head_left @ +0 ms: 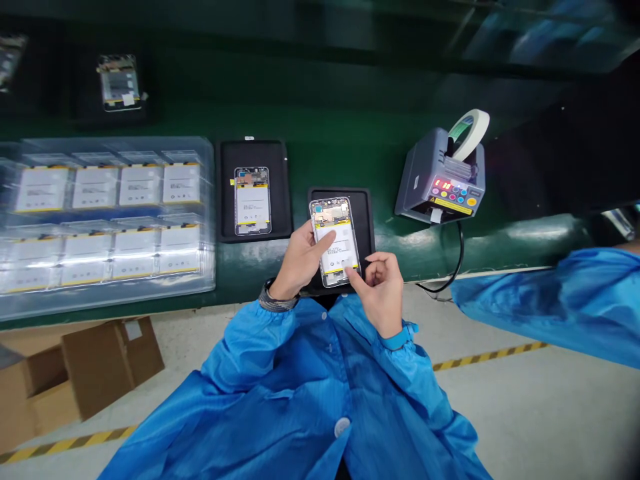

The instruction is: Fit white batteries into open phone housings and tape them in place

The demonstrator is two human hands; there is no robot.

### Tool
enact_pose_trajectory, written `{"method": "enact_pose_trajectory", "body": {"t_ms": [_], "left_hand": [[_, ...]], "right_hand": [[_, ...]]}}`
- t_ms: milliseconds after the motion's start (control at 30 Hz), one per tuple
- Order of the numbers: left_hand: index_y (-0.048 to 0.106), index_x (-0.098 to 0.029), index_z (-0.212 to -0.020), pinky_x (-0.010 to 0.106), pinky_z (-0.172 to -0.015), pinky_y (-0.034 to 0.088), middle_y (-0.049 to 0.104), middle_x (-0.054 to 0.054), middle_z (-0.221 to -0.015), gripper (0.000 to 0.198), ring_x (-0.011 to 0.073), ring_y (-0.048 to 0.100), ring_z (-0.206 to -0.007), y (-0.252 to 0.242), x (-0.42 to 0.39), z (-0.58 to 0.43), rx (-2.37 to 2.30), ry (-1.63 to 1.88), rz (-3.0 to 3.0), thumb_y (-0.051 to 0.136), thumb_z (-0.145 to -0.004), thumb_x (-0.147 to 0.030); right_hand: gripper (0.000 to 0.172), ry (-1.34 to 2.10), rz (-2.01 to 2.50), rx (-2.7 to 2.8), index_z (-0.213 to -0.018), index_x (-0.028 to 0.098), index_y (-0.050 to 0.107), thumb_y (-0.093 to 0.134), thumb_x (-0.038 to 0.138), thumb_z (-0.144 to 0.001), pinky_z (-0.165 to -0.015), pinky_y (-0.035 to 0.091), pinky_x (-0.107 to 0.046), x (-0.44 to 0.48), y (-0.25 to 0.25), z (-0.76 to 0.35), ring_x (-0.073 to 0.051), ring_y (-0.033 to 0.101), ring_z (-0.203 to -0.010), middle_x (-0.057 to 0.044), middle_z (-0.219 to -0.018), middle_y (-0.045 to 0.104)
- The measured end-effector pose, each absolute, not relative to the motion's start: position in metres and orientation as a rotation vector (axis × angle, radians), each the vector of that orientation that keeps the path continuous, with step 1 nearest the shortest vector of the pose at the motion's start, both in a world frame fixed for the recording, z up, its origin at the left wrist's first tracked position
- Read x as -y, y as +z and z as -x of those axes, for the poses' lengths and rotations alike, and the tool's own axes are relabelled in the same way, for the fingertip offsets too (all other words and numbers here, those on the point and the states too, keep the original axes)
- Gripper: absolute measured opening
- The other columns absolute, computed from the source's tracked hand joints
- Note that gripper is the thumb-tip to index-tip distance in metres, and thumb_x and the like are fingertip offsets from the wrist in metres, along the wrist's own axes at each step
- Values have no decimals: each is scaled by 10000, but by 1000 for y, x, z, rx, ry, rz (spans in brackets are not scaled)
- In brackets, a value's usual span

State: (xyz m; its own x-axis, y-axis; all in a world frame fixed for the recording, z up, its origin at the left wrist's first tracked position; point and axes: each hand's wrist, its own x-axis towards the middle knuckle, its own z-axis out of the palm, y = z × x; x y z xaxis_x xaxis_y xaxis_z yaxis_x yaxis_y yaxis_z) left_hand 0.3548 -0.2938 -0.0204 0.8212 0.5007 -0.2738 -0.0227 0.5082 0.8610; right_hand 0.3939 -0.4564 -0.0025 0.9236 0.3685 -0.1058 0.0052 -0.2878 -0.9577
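Grip of the left hand clasped around the left side of an uncovered phone, thumb lying over the white battery seated inside. At the phone's lower right, the right hand, thumb tip against the battery's lower end, other fingers curled; impossible to say whether pinching anything. Phone leaning slightly left, over a black tray near the front edge of the green desk; unclear whether resting or raised. On the left wrist, a dark band; along both arms, a blue coat.

Just left of the hands, another tray, bearing a second phone, also with a white battery. Beside that, a clear plastic tray with two rows of batteries. Farther back at left, a third phone, plus part of one more at the edge of view.

Right of the hands, a grey tape dispenser, with a roll of pale tape on top, red digits aglow, and a black cable. Farther right, another person's blue sleeve. Below the desk at left, a cardboard box on the pale floor.
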Motion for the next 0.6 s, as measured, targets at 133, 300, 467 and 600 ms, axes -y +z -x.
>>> {"method": "enact_pose_trajectory", "body": {"t_ms": [133, 300, 467, 600], "left_hand": [[663, -140, -1205, 372, -879, 609, 775, 128, -1188, 600, 293, 752, -1039, -24, 295, -357, -513, 295, -1003, 894, -758, -467], [673, -146, -1216, 352, -877, 607, 774, 126, -1191, 570, 279, 753, -1031, -25, 295, -357, -463, 267, -1027, 878, -786, -458], [685, -139, -1199, 373, -891, 606, 773, 133, -1187, 584, 285, 750, -1030, -22, 294, -361, -463, 243, -1038, 901, -755, -451], [692, -130, -1175, 356, -869, 597, 780, 135, -1151, 579, 275, 750, -1002, -22, 293, -371, -461, 228, -1082, 904, -747, -458]], "right_hand": [[615, 608, 1675, 262, -1217, 213, 559, 865, 462, -746, -514, 461, -233, 454, -3, -401, -126, 568, -612, 3, -854, 680], [537, 719, 1539, 156, -995, 182, 622, 785, 652, -792, -374, 401, -228, 443, -6, -398, -102, 475, -410, 14, -641, 673], [528, 649, 1535, 83, -918, 183, 597, 769, 668, -797, -343, 384, -210, 439, -11, -396, -98, 479, -398, 17, -602, 656], [569, 721, 1507, 112, -1041, 184, 572, 839, 591, -747, -374, 434, -204, 442, -18, -403, -98, 524, -416, 11, -690, 709]]}}
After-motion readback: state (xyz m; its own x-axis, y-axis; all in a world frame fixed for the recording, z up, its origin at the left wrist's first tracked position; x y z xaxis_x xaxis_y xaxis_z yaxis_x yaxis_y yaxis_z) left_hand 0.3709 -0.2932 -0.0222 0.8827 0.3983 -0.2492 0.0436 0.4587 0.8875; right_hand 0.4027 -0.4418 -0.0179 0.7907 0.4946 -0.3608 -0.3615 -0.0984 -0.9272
